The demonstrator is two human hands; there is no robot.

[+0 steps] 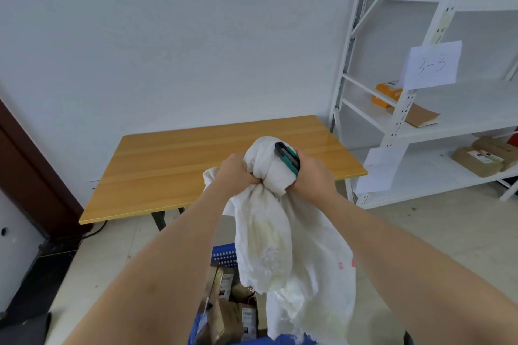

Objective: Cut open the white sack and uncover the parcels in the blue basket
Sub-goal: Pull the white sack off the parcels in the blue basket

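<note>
The white sack (280,235) hangs in the air over the blue basket (224,255), bunched at its top. My left hand (235,173) grips the gathered cloth from the left. My right hand (311,173) grips the bunch from the right and also holds a green and black utility knife (287,157) against the sack. Below the sack's frayed lower edge, several brown parcels (227,319) with white labels lie in the basket. The basket's right side is hidden behind the sack.
A wooden table (196,159) stands just beyond my hands. White metal shelving (437,120) on the right holds brown boxes (482,159), an orange package (388,92) and a paper sign "3-3". A dark door frame (25,171) is at left.
</note>
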